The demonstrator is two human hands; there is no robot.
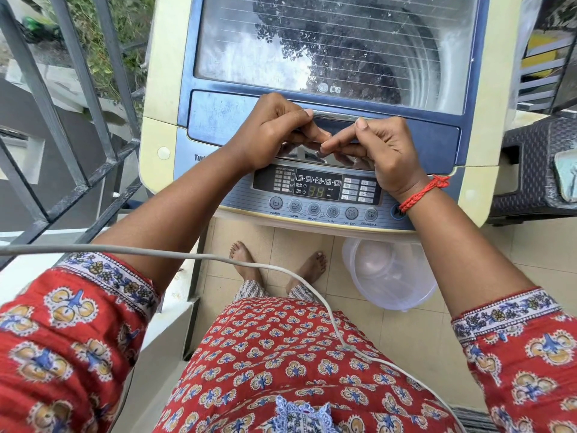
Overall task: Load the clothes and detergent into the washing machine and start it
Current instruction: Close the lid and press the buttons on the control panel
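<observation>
A top-loading washing machine [162,85] stands in front of me, cream body with a blue lid [218,120] that lies closed. Through its glass pane the drum shows, mostly as reflections. My left hand [274,129] and my right hand [381,148] rest side by side on the lid's front edge, at the chrome handle [334,115], fingers curled and fingertips touching each other. Neither hand clearly grips anything. Just below them the control panel [315,187] is lit and reads 38. A row of round buttons [312,210] runs along the front.
An empty clear plastic tub [390,276] sits on the tiled floor under the machine's front, right of my bare feet [249,264]. A grey metal railing [78,120] runs along the left. A dark woven chair [537,170] stands at the right. A white cable [187,256] crosses my lap.
</observation>
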